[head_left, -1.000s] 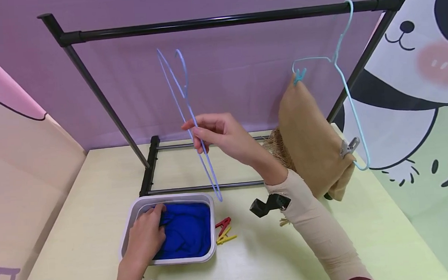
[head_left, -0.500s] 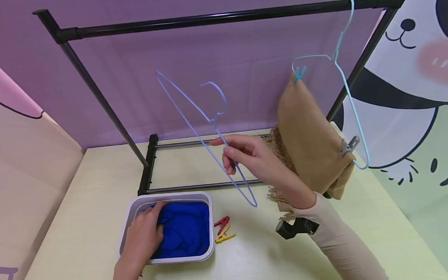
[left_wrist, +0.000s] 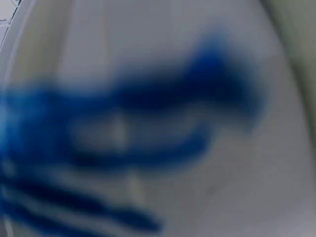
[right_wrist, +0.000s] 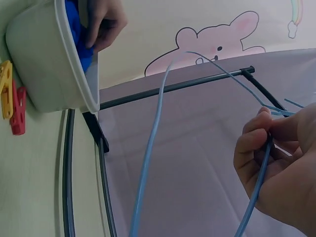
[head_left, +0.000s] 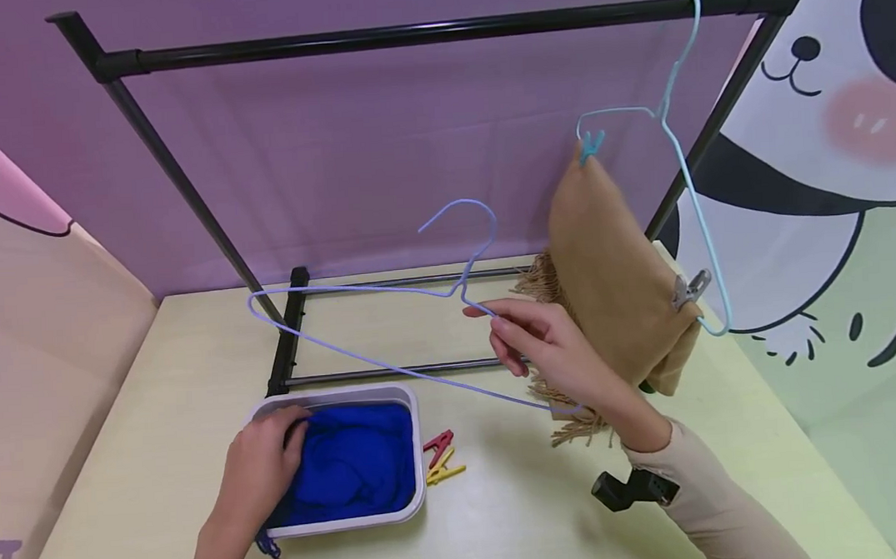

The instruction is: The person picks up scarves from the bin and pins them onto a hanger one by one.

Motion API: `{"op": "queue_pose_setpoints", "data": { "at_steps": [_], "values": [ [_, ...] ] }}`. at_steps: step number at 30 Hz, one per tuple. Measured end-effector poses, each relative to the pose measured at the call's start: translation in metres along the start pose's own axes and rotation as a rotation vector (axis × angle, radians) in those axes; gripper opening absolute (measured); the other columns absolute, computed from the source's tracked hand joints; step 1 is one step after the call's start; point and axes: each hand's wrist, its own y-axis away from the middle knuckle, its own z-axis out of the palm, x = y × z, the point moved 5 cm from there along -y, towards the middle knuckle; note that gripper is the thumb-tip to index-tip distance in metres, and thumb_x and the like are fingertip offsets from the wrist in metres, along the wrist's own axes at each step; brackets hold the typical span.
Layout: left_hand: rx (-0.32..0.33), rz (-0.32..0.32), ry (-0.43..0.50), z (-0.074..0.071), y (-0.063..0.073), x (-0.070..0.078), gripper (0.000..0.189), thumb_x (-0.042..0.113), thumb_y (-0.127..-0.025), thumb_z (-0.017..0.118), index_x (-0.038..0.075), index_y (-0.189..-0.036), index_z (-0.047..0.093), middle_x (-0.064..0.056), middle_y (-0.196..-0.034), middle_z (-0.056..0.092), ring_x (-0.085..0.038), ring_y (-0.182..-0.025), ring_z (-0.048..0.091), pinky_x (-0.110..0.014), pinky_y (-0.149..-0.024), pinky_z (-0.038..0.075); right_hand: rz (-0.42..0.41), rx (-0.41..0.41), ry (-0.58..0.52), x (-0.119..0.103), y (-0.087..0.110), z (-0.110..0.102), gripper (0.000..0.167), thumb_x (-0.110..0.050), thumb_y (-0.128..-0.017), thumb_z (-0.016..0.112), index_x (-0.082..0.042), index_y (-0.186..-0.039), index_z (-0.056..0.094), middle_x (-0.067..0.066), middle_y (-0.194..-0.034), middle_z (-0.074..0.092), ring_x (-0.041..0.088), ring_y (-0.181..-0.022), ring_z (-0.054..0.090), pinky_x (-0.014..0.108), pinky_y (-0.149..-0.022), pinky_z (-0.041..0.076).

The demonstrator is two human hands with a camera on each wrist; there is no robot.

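My right hand (head_left: 544,346) pinches a thin lilac-blue clothes hanger (head_left: 361,362) by one shoulder, near the hook. The hanger is tilted, its long side reaching left over the basin's back edge; in the right wrist view the hanger (right_wrist: 148,158) frames the rack behind. My left hand (head_left: 249,467) is at the left side of a white basin (head_left: 419,481), fingers curled at a blue scarf (head_left: 358,458) bunched inside. Dark blue fringe (head_left: 268,546) hangs past the basin's front left corner. Blurred blue strands (left_wrist: 143,153) fill the left wrist view.
A black rack (head_left: 422,35) stands behind. On its right, a light-blue hanger (head_left: 687,169) carries a tan fringed scarf (head_left: 605,264) held by a blue clip (head_left: 591,146) and a grey clip (head_left: 692,290). Red (head_left: 439,448) and yellow clips (head_left: 445,470) lie right of the basin.
My right hand has moved right and down, turning the lilac-blue hanger from edge-on to broadside and tilted left. My left hand has shifted slightly left; blue fringe now shows outside the basin.
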Motion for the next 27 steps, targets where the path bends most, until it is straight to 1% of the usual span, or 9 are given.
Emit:
{"op": "queue_pose_setpoints", "data": {
  "at_steps": [3,7,11,14,16,19,23,25,27],
  "values": [
    [0.032,0.031,0.015,-0.01,-0.002,0.005,0.012,-0.004,-0.084,0.073,0.002,-0.093,0.075,-0.012,-0.092,0.075,-0.032,-0.087,0.071,-0.051,-0.075,0.056,-0.012,0.024,0.016,0.002,0.005,-0.003,0.029,-0.006,-0.105,0.047,-0.005,-0.128,0.064,0.01,-0.068,0.051,0.019,-0.05,0.044,0.029,-0.048,0.042],
    [0.124,0.063,0.027,-0.031,-0.009,0.013,0.011,-0.004,-0.086,0.072,-0.002,-0.096,0.074,-0.015,-0.092,0.074,-0.033,-0.082,0.071,-0.049,-0.073,0.055,-0.012,0.051,0.025,0.002,0.008,-0.006,0.028,-0.007,-0.105,0.048,-0.007,-0.127,0.065,0.009,-0.067,0.05,0.018,-0.048,0.041,0.03,-0.043,0.037],
    [0.257,0.071,0.096,-0.062,-0.019,0.02,0.01,-0.005,-0.089,0.068,-0.004,-0.099,0.071,-0.015,-0.091,0.072,-0.025,-0.075,0.066,-0.028,-0.071,0.051,-0.005,0.067,0.029,0.001,0.01,-0.009,0.029,-0.007,-0.105,0.048,-0.008,-0.127,0.065,0.009,-0.067,0.05,0.017,-0.048,0.04,0.032,-0.04,0.035],
    [0.338,0.06,0.212,-0.088,-0.027,0.026,0.012,-0.006,-0.091,0.065,-0.005,-0.103,0.069,-0.015,-0.091,0.07,-0.011,-0.076,0.059,-0.008,-0.075,0.044,-0.017,0.076,0.033,0.0,0.009,-0.01,0.029,-0.006,-0.105,0.047,-0.007,-0.127,0.065,0.009,-0.067,0.049,0.018,-0.047,0.039,0.032,-0.04,0.035],
    [0.375,0.053,0.29,-0.104,-0.034,0.03,0.013,-0.007,-0.093,0.062,-0.007,-0.105,0.068,-0.014,-0.089,0.068,-0.005,-0.074,0.055,-0.004,-0.075,0.042,-0.03,0.08,0.034,-0.001,0.008,-0.009,0.029,-0.005,-0.105,0.047,-0.006,-0.127,0.065,0.009,-0.067,0.049,0.018,-0.047,0.039,0.032,-0.04,0.035],
    [0.398,0.033,0.414,-0.123,-0.047,0.037,0.015,-0.007,-0.095,0.059,-0.008,-0.108,0.066,-0.007,-0.088,0.066,-0.002,-0.072,0.053,-0.006,-0.07,0.044,-0.056,0.09,0.03,-0.003,0.007,-0.01,0.029,-0.004,-0.105,0.046,-0.005,-0.127,0.065,0.009,-0.067,0.05,0.017,-0.047,0.039,0.032,-0.041,0.036],
    [0.426,0.039,0.599,-0.146,-0.064,0.048,0.017,-0.005,-0.098,0.054,-0.012,-0.11,0.063,0.0,-0.091,0.064,-0.011,-0.073,0.056,-0.013,-0.068,0.047,-0.101,0.127,0.01,-0.007,0.007,-0.012,0.029,-0.002,-0.104,0.046,-0.001,-0.127,0.064,0.007,-0.067,0.05,0.016,-0.046,0.039,0.03,-0.04,0.035],
    [0.442,0.07,0.709,-0.157,-0.07,0.052,0.016,-0.004,-0.099,0.052,-0.01,-0.11,0.063,-0.001,-0.093,0.064,-0.014,-0.076,0.057,-0.016,-0.071,0.049,-0.122,0.153,-0.006,-0.01,0.007,-0.013,0.028,-0.002,-0.104,0.047,0.001,-0.126,0.064,0.007,-0.068,0.05,0.016,-0.046,0.04,0.03,-0.04,0.035],
    [0.42,0.134,0.786,-0.163,-0.074,0.056,0.017,-0.004,-0.1,0.049,-0.008,-0.111,0.061,-0.004,-0.093,0.063,-0.016,-0.079,0.057,-0.017,-0.073,0.048,-0.136,0.176,-0.013,-0.012,0.007,-0.015,0.028,-0.002,-0.104,0.047,0.001,-0.126,0.063,0.007,-0.069,0.051,0.016,-0.047,0.041,0.029,-0.04,0.034]
  ]
}}
